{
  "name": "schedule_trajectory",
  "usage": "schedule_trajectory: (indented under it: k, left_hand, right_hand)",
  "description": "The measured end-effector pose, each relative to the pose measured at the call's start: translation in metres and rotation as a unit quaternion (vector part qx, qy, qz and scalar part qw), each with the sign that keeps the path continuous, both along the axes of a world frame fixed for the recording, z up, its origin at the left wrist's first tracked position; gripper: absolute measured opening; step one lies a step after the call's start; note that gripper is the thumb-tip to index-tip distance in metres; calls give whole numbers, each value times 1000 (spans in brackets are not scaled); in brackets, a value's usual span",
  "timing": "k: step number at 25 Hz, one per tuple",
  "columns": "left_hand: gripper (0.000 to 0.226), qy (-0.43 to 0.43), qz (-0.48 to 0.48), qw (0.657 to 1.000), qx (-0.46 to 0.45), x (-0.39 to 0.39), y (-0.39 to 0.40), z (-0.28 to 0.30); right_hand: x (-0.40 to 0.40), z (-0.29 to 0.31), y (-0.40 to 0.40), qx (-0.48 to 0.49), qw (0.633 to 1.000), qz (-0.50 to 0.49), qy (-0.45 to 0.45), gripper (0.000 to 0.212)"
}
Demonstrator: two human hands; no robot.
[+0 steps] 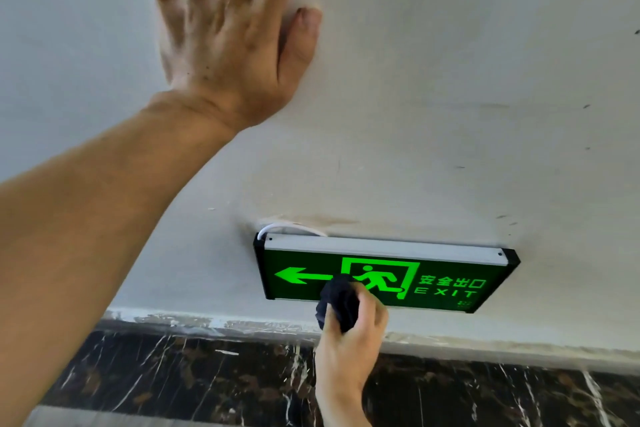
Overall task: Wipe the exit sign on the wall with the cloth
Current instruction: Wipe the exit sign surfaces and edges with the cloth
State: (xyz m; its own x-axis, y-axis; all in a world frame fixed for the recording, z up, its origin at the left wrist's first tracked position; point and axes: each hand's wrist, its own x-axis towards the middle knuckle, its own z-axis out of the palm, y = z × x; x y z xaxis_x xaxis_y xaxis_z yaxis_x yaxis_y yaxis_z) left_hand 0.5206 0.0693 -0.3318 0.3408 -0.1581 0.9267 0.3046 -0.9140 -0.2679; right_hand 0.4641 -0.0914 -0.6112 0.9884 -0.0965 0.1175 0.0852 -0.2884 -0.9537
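**Inspector:** Location of the exit sign (433,279)?

**Assistant:** Mounted low on the white wall (450,97), just above the dark marbled skirting (173,374). Black frame, pale strip along its top edge, a white cable (287,227) looping out at the upper left corner.

**Inspector:** Legible markings?

**Assistant:** Lit green on a dark face: an arrow pointing left, a running figure in a doorway, four Chinese characters "安全出口", and "EXIT" beneath them. Small marks at the lower right corner are too small to read.

**Inspector:** Hands?

**Assistant:** The right hand (349,340) is closed around a bunched dark cloth (339,298), pressing it to the sign face between the arrow and the figure, at the lower edge. The left hand (225,28) holds nothing; it lies flat and open on the wall, fingers spread, well above and left of the sign.

**Inspector:** Wall condition?

**Assistant:** Scuffs and small dark specks; brownish staining just above the sign.
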Motion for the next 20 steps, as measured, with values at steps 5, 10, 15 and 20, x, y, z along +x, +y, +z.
schedule_trajectory:
  k: [5,10,15,20]
  left_hand:
    - [48,-3,0,1000,17,-2,-3,4]
    - [48,-14,0,999,43,-3,-6,5]
    - [51,-25,0,999,36,1,-2,1]
    - [55,-29,-13,999,23,1,5,-2]
  right_hand:
    - [-33,1,59,-17,995,102,-8,42]
    - [-41,7,61,8,994,110,2,40]
    - [-9,1,-15,194,971,2,140,43]
    - [52,-3,-142,362,877,-171,267,30]
